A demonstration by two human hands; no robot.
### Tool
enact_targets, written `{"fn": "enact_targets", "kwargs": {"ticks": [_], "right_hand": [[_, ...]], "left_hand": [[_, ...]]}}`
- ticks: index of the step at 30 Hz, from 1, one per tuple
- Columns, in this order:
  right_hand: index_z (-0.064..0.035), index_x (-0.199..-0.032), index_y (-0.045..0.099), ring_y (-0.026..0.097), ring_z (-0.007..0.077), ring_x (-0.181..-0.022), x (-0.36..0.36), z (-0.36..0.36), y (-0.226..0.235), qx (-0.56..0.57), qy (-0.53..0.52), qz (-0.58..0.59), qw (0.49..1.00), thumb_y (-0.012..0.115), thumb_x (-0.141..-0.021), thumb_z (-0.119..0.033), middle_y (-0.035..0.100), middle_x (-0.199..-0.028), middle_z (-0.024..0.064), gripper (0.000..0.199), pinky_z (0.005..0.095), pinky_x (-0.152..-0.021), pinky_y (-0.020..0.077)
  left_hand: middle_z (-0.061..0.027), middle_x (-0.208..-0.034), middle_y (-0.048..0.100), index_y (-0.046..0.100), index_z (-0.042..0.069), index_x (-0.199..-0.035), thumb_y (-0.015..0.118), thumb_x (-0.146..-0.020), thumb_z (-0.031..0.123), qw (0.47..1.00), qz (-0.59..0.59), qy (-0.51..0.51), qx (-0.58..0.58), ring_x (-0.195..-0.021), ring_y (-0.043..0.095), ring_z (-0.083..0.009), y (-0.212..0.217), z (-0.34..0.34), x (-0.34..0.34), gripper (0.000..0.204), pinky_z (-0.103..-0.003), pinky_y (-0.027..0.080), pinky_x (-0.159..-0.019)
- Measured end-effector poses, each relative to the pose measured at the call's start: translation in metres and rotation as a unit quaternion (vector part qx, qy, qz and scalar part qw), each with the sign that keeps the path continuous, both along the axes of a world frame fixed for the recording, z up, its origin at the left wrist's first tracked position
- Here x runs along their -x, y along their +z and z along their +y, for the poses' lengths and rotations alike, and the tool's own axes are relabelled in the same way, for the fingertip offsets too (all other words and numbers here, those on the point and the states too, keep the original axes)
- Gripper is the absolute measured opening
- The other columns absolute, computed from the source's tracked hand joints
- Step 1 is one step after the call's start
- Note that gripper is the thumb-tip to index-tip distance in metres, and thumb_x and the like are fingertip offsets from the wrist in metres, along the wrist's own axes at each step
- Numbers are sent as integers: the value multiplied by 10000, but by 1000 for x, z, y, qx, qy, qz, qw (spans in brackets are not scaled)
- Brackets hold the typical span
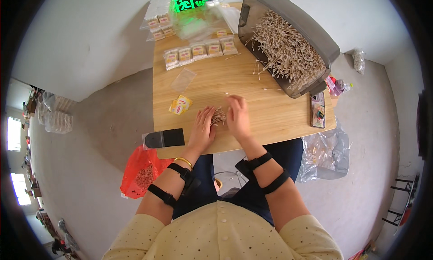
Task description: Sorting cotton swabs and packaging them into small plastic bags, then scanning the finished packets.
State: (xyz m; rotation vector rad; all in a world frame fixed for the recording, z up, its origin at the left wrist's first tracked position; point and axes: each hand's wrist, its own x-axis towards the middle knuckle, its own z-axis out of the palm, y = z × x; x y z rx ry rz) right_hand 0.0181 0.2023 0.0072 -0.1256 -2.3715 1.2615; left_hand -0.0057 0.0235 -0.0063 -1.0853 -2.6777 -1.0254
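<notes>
Since the small, loose bundle of slim, pale-tipped cotton swabs (219,117) shows no band around it, its sticks could well roll apart or turn crooked if the left hand (203,126) eased off or the right hand (237,116) knocked their free ends. A single white-tipped swab (227,93) just beyond the right fingertips might also be swept aside by a careless move. The bundle lies between the hands on the pale wood-grain worktop (270,120), near its front edge. Palm down and angled inward, the left hand has its grip closed over the bundle's left side, fingers together. The right hand points forward, slightly blurred; its grip looks partly curled, but whether it has hold of a swab I cannot tell.
</notes>
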Motion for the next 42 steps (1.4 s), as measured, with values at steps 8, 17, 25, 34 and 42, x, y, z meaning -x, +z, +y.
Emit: {"fn": "enact_targets", "kwargs": {"ticks": [8,17,25,34,42], "right_hand": [[-129,-1024,719,538,331,-1162,22,30,-8,-152,-49,-106,981,739,-831,-120,625,-1170,94,194,455,-973,436],[-150,-921,732,576,321,-1057,27,12,-20,-42,94,-22,994,707,-857,-133,649,-1013,76,70,461,-921,468],[-124,-896,711,585,329,-1038,-13,16,13,-147,77,-128,978,752,-808,-179,642,-981,100,111,462,-914,478],[-111,-872,714,633,327,-985,0,29,2,-57,55,-155,985,735,-829,-152,667,-924,95,63,463,-854,508],[-113,-865,708,627,326,-1014,24,16,4,-161,38,-121,979,695,-868,-127,669,-982,96,19,456,-912,490]], "left_hand": [[-183,-1459,542,429,61,-1498,689,-854,41,999,-35,-24,-11,-1359,499,-409,8,-1,2,694,-570,294,-1216],[-166,-1549,445,411,75,-1517,775,-833,99,993,-100,64,-22,-1398,444,-395,29,5,2,775,-473,357,-1193],[-201,-1652,299,316,-4,-1572,665,-961,256,992,27,16,119,-1544,261,-384,11,-14,-4,750,-510,246,-1257],[-195,-1689,229,251,-15,-1604,579,-1003,278,987,28,18,160,-1565,228,-359,12,-13,-15,745,-497,203,-1274],[-211,-1685,230,251,-22,-1599,574,-998,225,988,7,15,152,-1565,224,-372,11,-11,-23,726,-500,207,-1272]]}}
